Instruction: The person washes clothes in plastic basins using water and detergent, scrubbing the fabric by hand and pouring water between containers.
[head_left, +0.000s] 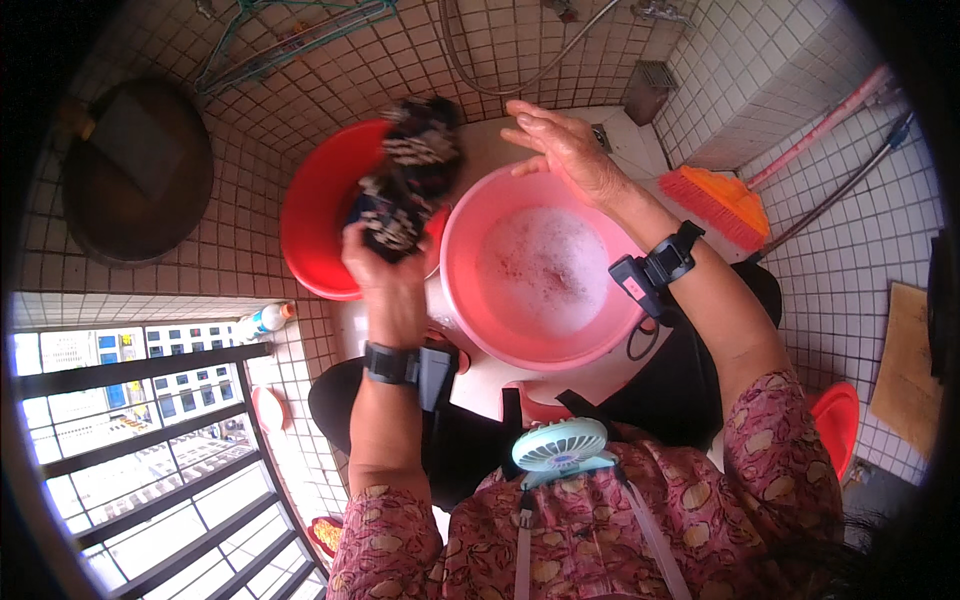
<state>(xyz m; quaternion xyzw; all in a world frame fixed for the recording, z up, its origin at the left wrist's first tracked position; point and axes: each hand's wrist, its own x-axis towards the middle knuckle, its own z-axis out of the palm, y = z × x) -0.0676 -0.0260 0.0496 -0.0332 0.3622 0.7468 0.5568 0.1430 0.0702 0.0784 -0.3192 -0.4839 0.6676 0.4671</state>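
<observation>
My left hand (384, 262) grips a bundle of dark patterned cloth (397, 214), partly blurred, over the right side of a red tub (311, 225). The cloth hides part of that tub's inside and rim. A pink basin (469, 315) stands in front of me, with foamy water (547, 262) in it. Above the basin's far right rim is my right hand (559, 150), its fingers spread and nothing in them. Both wrists wear black strapped devices.
An orange and red broom (716, 206) leans at the right, near a hose (832, 191). On the left wall hangs a large dark round pan (135, 172). Green hangers (292, 45) are at the upper left. A bottle (266, 321) lies by the barred window. A turquoise fan (561, 446) hangs at my chest.
</observation>
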